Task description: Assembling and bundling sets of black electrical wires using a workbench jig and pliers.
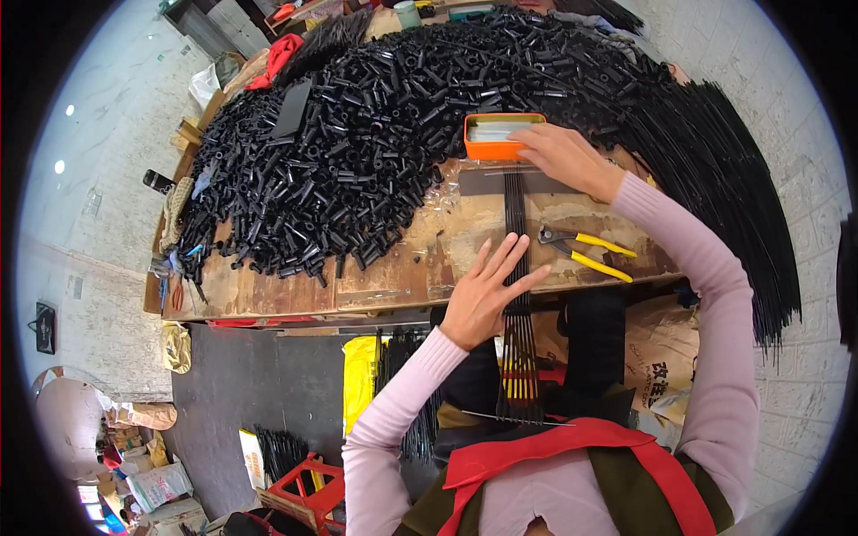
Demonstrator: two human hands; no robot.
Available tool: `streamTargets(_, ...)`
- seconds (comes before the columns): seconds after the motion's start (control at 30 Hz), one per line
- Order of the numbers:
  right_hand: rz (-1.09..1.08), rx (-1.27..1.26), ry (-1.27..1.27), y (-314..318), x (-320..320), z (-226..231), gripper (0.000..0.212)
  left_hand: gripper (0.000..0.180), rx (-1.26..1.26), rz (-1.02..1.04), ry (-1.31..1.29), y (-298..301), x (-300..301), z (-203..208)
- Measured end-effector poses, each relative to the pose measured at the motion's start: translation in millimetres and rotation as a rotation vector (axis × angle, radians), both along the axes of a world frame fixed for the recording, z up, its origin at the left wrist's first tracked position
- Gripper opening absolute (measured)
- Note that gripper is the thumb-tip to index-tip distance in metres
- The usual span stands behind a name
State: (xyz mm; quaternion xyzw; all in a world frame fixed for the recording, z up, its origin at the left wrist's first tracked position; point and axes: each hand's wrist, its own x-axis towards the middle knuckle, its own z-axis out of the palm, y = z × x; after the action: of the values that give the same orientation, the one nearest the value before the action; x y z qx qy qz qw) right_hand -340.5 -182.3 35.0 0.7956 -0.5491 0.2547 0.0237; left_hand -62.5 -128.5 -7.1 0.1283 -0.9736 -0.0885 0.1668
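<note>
My left hand (490, 292) lies with fingers spread over a row of thin black rods (516, 204), pressing them on the table edge. The rods run side by side from the tabletop down toward my lap, where a thin metal rod (500, 417) crosses them. My right hand (568, 159) reaches to an orange box (494, 153) holding pale, thin strips (490, 132). Its fingers are bent close together at the box's right side, and their tips are partly hidden. Pliers with yellow handles (603, 265) rest on the table, right of the rods.
A large heap of short black tubes (357, 152) covers much of the wooden table (393, 277). Long black rods (715, 170) hang over its right end. A dark phone-like slab (291, 109) lies on the heap. A red stool (308, 489) stands on the floor at lower left.
</note>
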Motion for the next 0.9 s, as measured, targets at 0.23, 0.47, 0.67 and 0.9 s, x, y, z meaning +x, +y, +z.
streamTargets(0.23,0.663,0.770,-0.524,138,67,40,0.087,0.071,-0.058,0.223,-0.075,-51,9,43)
streamTargets(0.47,0.289,0.407,-0.570,161,97,-6,0.024,0.033,0.301,-0.180,0.203,-92,-66,-15)
streamTargets(0.67,0.345,0.390,-0.802,134,90,134,0.018,0.065,1.280,-0.018,0.423,-93,-71,-40)
streamTargets(0.9,0.258,0.343,-0.866,130,69,197,0.024,0.033,1.390,-0.366,0.336,69,-12,56)
